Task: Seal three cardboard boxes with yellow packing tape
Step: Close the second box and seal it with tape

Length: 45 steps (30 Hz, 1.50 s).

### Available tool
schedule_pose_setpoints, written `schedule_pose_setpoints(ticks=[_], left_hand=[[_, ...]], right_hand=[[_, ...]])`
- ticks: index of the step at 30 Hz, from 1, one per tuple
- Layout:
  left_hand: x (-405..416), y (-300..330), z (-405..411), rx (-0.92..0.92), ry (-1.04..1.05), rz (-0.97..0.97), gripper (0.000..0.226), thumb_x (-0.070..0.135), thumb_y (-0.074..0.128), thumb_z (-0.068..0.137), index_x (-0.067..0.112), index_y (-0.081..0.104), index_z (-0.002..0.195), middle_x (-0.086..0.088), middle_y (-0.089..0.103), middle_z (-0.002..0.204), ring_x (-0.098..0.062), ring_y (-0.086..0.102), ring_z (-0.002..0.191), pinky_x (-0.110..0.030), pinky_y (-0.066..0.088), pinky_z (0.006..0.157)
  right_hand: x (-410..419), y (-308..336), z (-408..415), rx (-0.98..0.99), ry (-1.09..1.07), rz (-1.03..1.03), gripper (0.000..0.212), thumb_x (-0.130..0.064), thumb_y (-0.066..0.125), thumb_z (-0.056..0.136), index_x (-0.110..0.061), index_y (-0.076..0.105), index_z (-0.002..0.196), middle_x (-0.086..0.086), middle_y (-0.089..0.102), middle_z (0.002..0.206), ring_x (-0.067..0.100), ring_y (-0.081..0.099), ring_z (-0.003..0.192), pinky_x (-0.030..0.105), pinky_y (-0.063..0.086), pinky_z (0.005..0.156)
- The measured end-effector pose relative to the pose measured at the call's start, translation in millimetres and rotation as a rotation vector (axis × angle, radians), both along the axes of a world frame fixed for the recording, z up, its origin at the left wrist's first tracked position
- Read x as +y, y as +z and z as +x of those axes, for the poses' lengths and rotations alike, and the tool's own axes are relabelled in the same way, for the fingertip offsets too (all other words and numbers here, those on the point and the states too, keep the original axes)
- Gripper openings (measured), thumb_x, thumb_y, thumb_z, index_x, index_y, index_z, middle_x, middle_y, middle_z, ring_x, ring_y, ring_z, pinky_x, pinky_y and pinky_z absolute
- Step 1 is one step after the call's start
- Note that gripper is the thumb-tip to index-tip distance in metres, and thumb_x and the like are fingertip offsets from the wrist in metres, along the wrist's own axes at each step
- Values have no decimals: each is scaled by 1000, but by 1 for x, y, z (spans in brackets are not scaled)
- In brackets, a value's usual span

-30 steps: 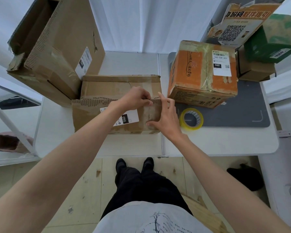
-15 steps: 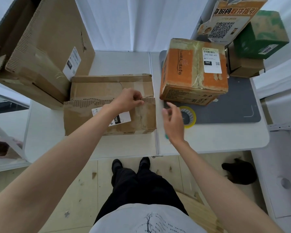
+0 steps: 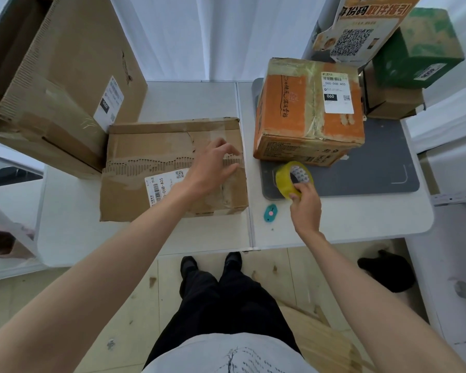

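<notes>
The right hand [image 3: 306,207] pinches the yellow tape roll [image 3: 293,180] at its near rim, fingers curled round it, the roll tilted up on edge over the near left corner of the grey mat [image 3: 374,168]. The left hand [image 3: 211,168] lies on top of the flat brown box [image 3: 156,168], fingers loosely spread and slightly bent over the torn seam near the box's right end, gripping nothing. A small teal cutter [image 3: 270,212] lies on the white desk [image 3: 361,219] just left of the right hand. The orange box [image 3: 307,111] stands on the mat behind the roll. A large open carton [image 3: 59,76] leans at the desk's far left, touching the flat box's back left corner. A green box [image 3: 417,49] sits at the far right.
</notes>
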<state>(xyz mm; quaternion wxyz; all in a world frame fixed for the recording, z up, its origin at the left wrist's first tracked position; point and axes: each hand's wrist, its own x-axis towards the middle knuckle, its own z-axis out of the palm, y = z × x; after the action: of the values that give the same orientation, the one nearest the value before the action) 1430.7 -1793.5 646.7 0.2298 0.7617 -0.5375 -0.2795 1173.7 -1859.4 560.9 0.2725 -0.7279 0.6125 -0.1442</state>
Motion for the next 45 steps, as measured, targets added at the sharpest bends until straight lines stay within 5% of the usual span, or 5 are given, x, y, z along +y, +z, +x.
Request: schedule_pose_setpoints(ticks=[7,13,26,38,45], left_hand=[[-19,12,-23,242,-118,75,36,8,44,106,15,60,138,-4,60,141,-17,54,130,-32,42,111],[-18,16,-17,240,-110,99,23,19,67,97,15,75,117,2,71,106,-2,61,83,-16,49,76],[1,16,-29,337,146,54,11,20,78,88,13,80,97,0,75,88,-14,71,85,-32,60,85],[5,26,-24,849,420,339,22,19,72,93,2,74,108,-13,78,98,-15,73,76,-22,62,69],[3,20,-19,919,448,498,30,22,81,85,3,75,108,-12,78,102,-17,73,86,-32,61,88]], right_hand=[[35,17,-6,-324,214,-62,23,5,62,93,-6,65,113,4,61,108,23,59,99,27,50,82],[51,24,4,-406,225,-52,24,4,63,94,-8,65,115,-3,60,109,17,59,102,17,51,83],[66,29,15,-407,167,-59,23,0,67,94,-9,65,115,-10,55,107,-7,55,106,9,50,82],[71,35,12,-369,227,-175,25,4,68,92,-7,65,114,-11,52,111,4,51,107,28,57,86],[72,39,13,-346,244,-220,28,8,67,90,-8,66,113,-2,57,109,9,51,106,33,58,86]])
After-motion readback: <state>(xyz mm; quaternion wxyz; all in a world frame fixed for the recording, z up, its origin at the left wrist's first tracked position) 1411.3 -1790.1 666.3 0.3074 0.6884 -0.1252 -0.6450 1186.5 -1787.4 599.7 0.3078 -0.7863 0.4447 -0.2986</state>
